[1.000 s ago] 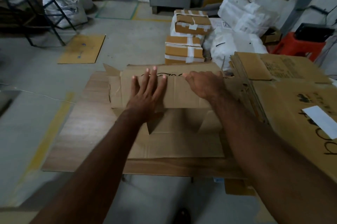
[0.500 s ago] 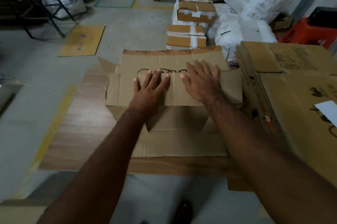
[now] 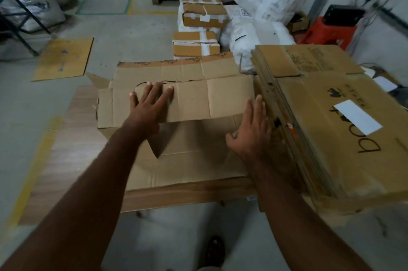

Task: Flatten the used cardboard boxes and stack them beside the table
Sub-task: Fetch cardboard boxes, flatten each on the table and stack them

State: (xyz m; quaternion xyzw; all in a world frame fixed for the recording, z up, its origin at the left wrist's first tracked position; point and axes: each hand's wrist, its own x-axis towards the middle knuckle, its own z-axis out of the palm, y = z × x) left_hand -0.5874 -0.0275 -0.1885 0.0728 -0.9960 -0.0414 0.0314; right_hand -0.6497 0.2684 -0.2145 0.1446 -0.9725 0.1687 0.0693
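Collapsed cardboard box [image 3: 176,116] lying on the wooden table [image 3: 72,142], its upper flap folded toward the viewer over the lower panels, a far flap with black scrawl standing out behind; the box is nearly flat but the folded flap lifts slightly at its near edge. Left hand [image 3: 150,105] pressed palm-down on that flap, fingers spread, gripping nothing; half a second earlier the right hand lay flat beside it on the same flap, and it has since slid off to the box's right edge. Right hand [image 3: 251,136] now stands edge-on, fingers extended and open, between the box and the stack of flattened boxes [image 3: 320,116] to the right, which rests partly on the table and overhangs it; whether it touches that stack cannot be told. The shift suggests pressing is about finished and the hand is seeking the edge to lift or slide the sheet toward the stack. No open container in use; two taped parcels [image 3: 198,28] on the floor beyond are sealed, contents unseen; white sacks [image 3: 260,17] beside them are closed; a loose cardboard sheet [image 3: 64,58] lies on the floor at left.
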